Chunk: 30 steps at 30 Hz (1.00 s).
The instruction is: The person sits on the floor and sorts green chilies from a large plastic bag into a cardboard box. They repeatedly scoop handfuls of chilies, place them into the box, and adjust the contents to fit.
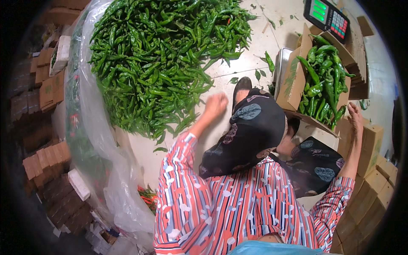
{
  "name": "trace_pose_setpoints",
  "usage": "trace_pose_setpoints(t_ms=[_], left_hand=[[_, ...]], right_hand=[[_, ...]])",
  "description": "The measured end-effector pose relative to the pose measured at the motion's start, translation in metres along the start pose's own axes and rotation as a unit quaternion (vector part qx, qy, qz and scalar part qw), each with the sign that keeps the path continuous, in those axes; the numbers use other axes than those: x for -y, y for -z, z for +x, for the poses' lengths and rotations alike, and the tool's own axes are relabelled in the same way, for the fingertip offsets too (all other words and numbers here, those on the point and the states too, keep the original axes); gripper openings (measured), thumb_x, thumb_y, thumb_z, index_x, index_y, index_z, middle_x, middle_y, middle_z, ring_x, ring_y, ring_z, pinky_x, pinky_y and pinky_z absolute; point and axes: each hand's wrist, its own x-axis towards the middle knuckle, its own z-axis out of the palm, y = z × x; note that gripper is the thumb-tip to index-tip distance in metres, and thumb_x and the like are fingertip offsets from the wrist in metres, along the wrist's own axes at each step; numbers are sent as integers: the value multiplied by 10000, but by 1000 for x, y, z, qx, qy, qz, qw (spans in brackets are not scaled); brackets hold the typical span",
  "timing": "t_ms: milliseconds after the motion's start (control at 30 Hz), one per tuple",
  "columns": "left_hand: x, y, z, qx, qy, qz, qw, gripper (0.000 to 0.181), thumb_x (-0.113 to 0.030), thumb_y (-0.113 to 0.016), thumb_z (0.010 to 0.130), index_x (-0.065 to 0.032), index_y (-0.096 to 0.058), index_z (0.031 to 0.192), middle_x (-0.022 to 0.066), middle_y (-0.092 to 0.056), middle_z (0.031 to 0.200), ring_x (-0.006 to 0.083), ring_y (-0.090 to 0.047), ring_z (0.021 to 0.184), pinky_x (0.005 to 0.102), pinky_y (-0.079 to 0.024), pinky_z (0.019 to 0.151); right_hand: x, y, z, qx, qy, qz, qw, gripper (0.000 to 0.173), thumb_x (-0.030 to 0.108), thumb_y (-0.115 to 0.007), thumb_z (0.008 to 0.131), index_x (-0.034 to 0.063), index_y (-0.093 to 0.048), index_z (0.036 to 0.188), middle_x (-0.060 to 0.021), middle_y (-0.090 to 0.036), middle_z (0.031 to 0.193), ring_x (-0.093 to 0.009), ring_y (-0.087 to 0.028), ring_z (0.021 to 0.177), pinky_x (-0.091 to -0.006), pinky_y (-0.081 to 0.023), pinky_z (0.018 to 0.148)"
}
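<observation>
A large heap of green chili peppers (pixel 149 67) lies on the pale tiled floor. Just right of its lower edge is my left hand (pixel 217 103), slightly blurred, with curled fingers; whether anything is in it cannot be told. An open cardboard box (pixel 291 76) full of green peppers (pixel 326 83) stands on a scale (pixel 282 60) at the right. Beside the box's lower right corner, my right hand (pixel 354 114) is raised with nothing visible in it, its fingers partly hidden by their angle. A digital scale display (pixel 326 17) with lit green figures and a keypad stands behind the box.
Clear plastic sheeting (pixel 98 127) runs down the heap's left side. Stacked cardboard boxes (pixel 371 149) stand at the lower right, and more cardboard (pixel 52 91) is at the far left. Loose peppers (pixel 269 62) and leaves lie between heap and scale. Red peppers (pixel 147 197) show beside the sheeting.
</observation>
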Motion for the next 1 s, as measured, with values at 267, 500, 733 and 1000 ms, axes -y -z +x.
trace_pose_setpoints(t_ms=[267,500,733,1000], left_hand=[[41,-42,-158,306,88,172,932,304,-257,-590,953,-16,-695,1106,198,-721,964,319,-714,882,423,-549,799],[60,-7,-136,319,121,191,920,316,-242,-608,966,-14,-671,1175,164,-720,1025,284,-701,904,396,-548,815],[54,49,-78,259,113,210,936,343,-227,-625,978,-11,-646,1244,130,-719,1086,250,-688,925,368,-546,832],[-62,135,56,115,37,40,992,387,-209,-645,992,-9,-618,1323,91,-718,1157,211,-672,950,336,-545,850]], right_hand=[[-3,4,-9,72,-24,-136,988,816,538,-704,893,-32,-523,1448,-176,-587,1403,-285,-575,1237,-396,-432,1038],[30,-12,-90,140,-115,211,961,425,464,-584,1033,97,-664,1232,33,-682,1054,-85,-630,917,-311,-528,840],[50,-2,-101,127,-48,160,978,380,371,-701,943,68,-678,1171,-18,-720,976,-112,-669,796,-285,-547,710],[117,-47,-110,10,221,-147,964,296,238,-630,774,9,-655,960,-95,-659,766,-199,-640,711,-388,-517,641]])
